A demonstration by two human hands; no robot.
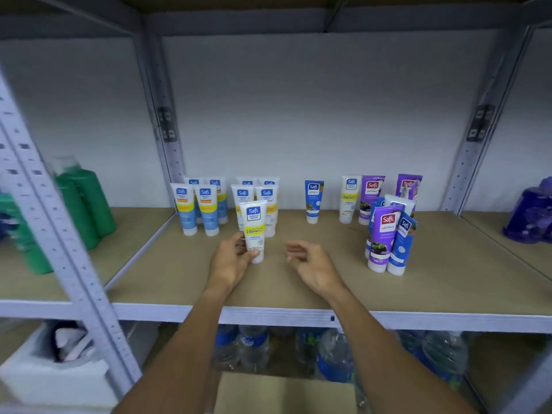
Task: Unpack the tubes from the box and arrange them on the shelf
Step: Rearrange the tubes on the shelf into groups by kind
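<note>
Tube (254, 225), white with yellow band, Safi label: upright, cap down, over the middle of the shelf (167, 282) board, just in front of the white-yellow group (267, 198). Left hand (231, 259) grips its lower half, thumb and fingers wrapped round it. Cannot tell if the cap touches the board. Right hand (310, 261) is near it on the right, fingers loosely curled, holding nothing, apart from the tube.

Shelf: tan board, grey steel front rim, perforated grey uprights (59, 222) at the corners. White wall (298, 115) behind. View is blurred at the left edge.

On the board, all cap down:
- back left: 4 blue-bottom tubes (206, 210), 2 rows of 2, close together.
- next right, toward the back edge: white-yellow group, 4 visible, packed tight.
- back middle: 1 blue tube (313, 201), standing alone.
- back right: 1 white-yellow tube (349, 198) beside 2 purple tubes (372, 195).
- right, nearer the front edge: mixed bunch (383, 234) of purple, blue and white tubes leaning on each other.

Neighbouring bays: green bottles (86, 204) left, purple container (531, 216) right. Below the board: water bottles (331, 357), white foam block (44, 380) at left. Cardboard box (283, 392) at the bottom of view, below the front rim, between the forearms.
</note>
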